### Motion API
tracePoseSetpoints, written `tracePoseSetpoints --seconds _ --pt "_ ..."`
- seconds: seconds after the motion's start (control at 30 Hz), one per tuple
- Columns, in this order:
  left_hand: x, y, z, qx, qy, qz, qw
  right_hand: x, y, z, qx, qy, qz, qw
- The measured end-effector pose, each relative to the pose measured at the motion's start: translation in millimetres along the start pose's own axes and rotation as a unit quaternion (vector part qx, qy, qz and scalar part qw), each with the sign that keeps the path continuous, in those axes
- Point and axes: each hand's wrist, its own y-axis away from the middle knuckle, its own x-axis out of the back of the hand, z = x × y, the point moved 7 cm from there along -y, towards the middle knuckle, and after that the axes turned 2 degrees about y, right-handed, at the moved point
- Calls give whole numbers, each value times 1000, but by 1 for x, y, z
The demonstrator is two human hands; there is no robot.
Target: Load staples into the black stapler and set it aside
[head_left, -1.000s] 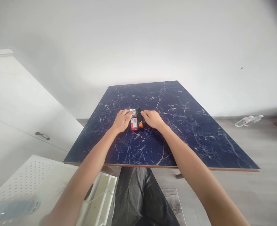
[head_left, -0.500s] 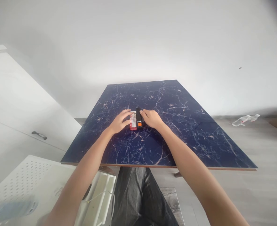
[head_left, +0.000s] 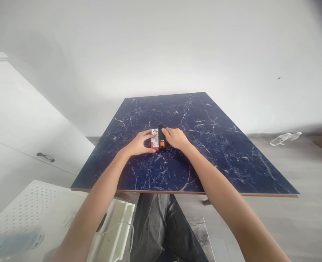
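A small white and red cardboard box [head_left: 155, 140] lies on the blue marbled table [head_left: 218, 160]. My left hand [head_left: 139, 143] is at its left side, with the thumb at the near end and fingertips on the box. Right beside the box is a black stapler [head_left: 161, 135] with an orange piece on its near end. My right hand [head_left: 176, 138] grips it from the right, thumb on top; the other fingers are mostly hidden.
A white cabinet [head_left: 21, 120] with a dark handle stands to the left. At the lower left is a white perforated surface [head_left: 38, 198] with a blurred clear plastic bottle [head_left: 16, 242]. More clear plastic [head_left: 285, 138] lies on the floor to the right.
My left thumb has slid toward the box's near end, and the fingers have shifted, uncovering the box's far end. My right hand and the stapler look nearly still.
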Motion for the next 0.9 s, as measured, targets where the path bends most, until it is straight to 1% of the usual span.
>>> tracePoseSetpoints --seconds 0.1,0.3,0.47,0.77,0.9 --pt "0 0 -2 5 -8 -2 1000 0 0 -1 8 3 7 1000" --pt "0 -2 2 -14 8 -18 1000 0 0 0 -7 -14 5 1000" --pt "4 -1 4 -28 18 -16 999 -1 0 1 -10 -18 2 1000" --pt "1 -2 2 -26 10 -16 999 -3 -1 0 20 28 0 999" --pt "2 -2 3 -22 12 -14 1000 -3 -1 -1 20 28 2 999"
